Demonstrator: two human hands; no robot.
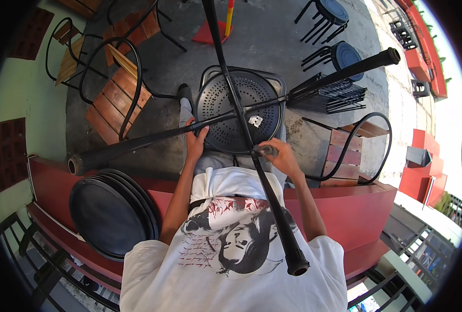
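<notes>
Where grey concrete spreads, wooden chairs flank crossed bars.

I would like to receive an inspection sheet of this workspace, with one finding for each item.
Surface: round black seat with holes.
Job's things: black cross-shaped frame, four arms, over the seat; small grey piece, kind unclear.
Clutter: small pale thing seen on the seat, unclear what.
Hands: left hand at a frame arm and the seat's edge; right hand holds the grey piece beside another arm.
Cables: nothing seen.
Surroundings: stacked black discs at left; wooden chairs; round stools.
</notes>
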